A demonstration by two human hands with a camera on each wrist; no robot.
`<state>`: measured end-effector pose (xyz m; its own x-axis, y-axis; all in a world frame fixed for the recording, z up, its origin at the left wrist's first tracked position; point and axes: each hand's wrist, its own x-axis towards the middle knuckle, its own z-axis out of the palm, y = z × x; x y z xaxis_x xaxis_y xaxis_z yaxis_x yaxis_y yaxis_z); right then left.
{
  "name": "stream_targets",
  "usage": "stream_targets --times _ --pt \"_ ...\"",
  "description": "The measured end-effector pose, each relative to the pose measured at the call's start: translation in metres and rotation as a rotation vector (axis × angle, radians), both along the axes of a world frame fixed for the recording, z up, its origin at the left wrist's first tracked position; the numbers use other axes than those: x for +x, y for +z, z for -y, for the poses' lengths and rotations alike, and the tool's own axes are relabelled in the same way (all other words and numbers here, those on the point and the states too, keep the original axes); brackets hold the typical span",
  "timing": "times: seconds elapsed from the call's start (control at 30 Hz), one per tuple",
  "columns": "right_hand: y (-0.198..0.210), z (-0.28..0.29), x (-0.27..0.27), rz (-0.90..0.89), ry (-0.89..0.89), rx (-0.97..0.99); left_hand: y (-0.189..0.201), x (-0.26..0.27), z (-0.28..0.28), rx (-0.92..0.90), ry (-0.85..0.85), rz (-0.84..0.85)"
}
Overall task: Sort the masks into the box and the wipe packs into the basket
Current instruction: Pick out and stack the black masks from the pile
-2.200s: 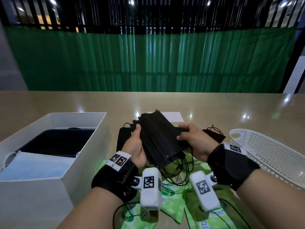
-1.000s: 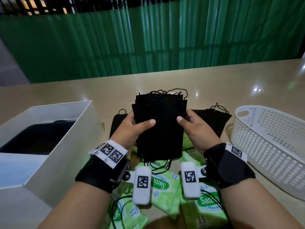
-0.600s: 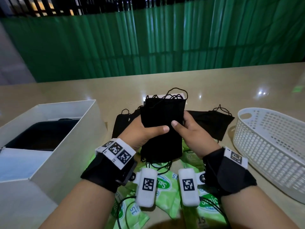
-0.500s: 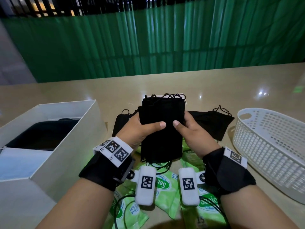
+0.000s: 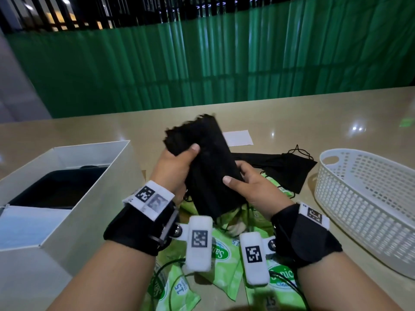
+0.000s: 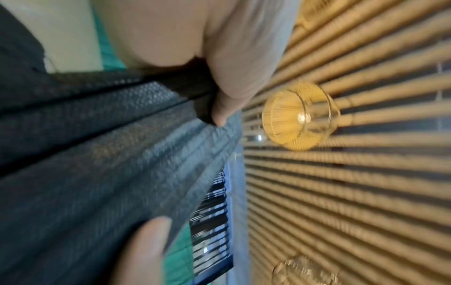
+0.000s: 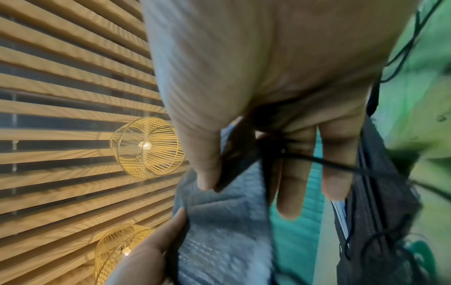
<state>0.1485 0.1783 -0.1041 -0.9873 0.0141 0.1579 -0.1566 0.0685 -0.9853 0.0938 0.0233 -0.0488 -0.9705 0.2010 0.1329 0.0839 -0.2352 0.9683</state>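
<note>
two hands hold one stack of black pleated face masks point(image 5: 211, 167) above a glossy beige tabletop point(image 5: 314, 113), which is the largest thing in view and runs back to a green corrugated fence point(image 5: 202, 63). on the left of the tabletop stands an open white cardboard box point(image 5: 89, 198), with black masks lying inside it and a pale blue mask point(image 5: 29, 225) at its near end. on the right sits a white perforated plastic basket point(image 5: 368, 198) with a cut-out handle; nothing shows in the part of it in view. under the forearms lie several light green wipe packs point(image 5: 220, 261) with white printed labels, spread on the tabletop between box and basket. more loose black masks point(image 5: 289, 171) with thin ear loops lie just beyond the right hand, near the basket. a small white paper sheet point(image 5: 238, 138) lies flat behind the held stack. the stack is tilted, its far end leaning left. the left hand point(image 5: 175, 169) grips its upper left edge, thumb curled over the front and fingers behind. the right hand point(image 5: 253, 187) grips the lower right edge, thumb pressed on the front face. in the right wrist view its thumb point(image 7: 205, 164) pinches the fabric while dark ear loops cross the fingers point(image 7: 334, 169).
</note>
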Motion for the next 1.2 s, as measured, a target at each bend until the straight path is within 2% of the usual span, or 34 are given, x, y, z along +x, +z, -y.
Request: stream_targets --times 0.1,0.23,0.33,0.43,0.63,0.8,0.87,1.07,1.2 --pt "-0.003 -0.002 -0.002 0.018 -0.044 -0.060 0.013 -0.008 0.004 0.259 0.047 0.090" --pt "-0.009 -0.003 -0.005 0.051 -0.045 -0.287 0.009 -0.005 0.000 0.386 0.007 0.146" --pt "-0.008 -0.004 -0.007 0.024 -0.061 -0.535 -0.003 0.005 -0.007 0.380 -0.105 0.194" --pt "-0.008 -0.015 -0.010 -0.016 -0.197 -0.669 -0.006 0.005 -0.002 0.380 -0.163 0.157" --pt "-0.012 -0.036 -0.016 0.007 -0.398 -0.777 0.006 -0.008 0.024 0.215 -0.137 0.139" --pt "-0.015 -0.039 -0.018 0.053 -0.375 -0.858 0.017 -0.003 0.035 0.450 -0.198 0.175" --pt "-0.016 -0.040 -0.019 0.063 -0.339 -0.887 0.022 0.001 0.036 0.483 -0.201 0.163" --pt "-0.012 -0.041 -0.018 0.092 -0.255 -0.987 0.033 0.004 0.040 0.425 -0.261 0.137" --pt "-0.012 -0.046 -0.019 0.108 -0.296 -1.083 0.039 -0.004 0.045 0.270 -0.121 0.107"
